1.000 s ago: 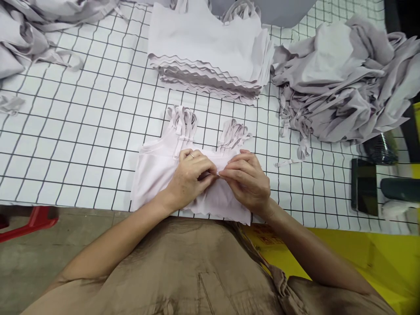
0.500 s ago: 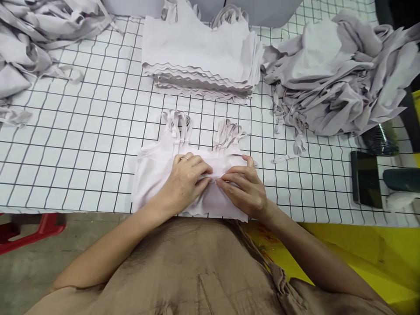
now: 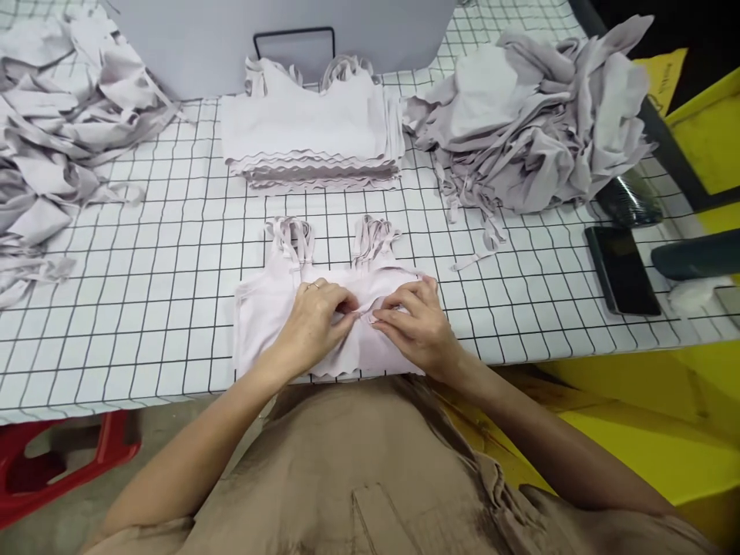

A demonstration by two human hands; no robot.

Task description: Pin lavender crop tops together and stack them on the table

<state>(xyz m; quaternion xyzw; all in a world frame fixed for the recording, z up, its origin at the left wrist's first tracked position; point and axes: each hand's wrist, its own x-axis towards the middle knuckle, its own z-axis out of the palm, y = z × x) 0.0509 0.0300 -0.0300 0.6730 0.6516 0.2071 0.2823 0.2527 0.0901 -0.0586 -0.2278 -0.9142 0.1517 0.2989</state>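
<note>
A pale pink strappy bra top (image 3: 260, 320) lies at the table's front edge, its gathered straps pointing away from me. My left hand (image 3: 317, 312), with a ring on one finger, pinches a fold of its fabric near the middle. Just to the right, my right hand (image 3: 419, 320) has thumb and fingertips closed on the same raised fold. A small gap separates the two sets of fingertips. Too small to make out is any detail of the fabric between them.
Behind the top stands a neat stack of similar tops (image 3: 306, 127), before a grey bin (image 3: 381, 35). Loose garment heaps lie left (image 3: 52, 146) and right (image 3: 537, 123). A phone (image 3: 624, 270) and dark cylinder (image 3: 697, 254) are at right. A red stool (image 3: 109, 443) stands below left.
My view has tilted up and turned, showing more of the grey bin. The fold between my hands looks more raised and open; both hands keep pinching the top.
</note>
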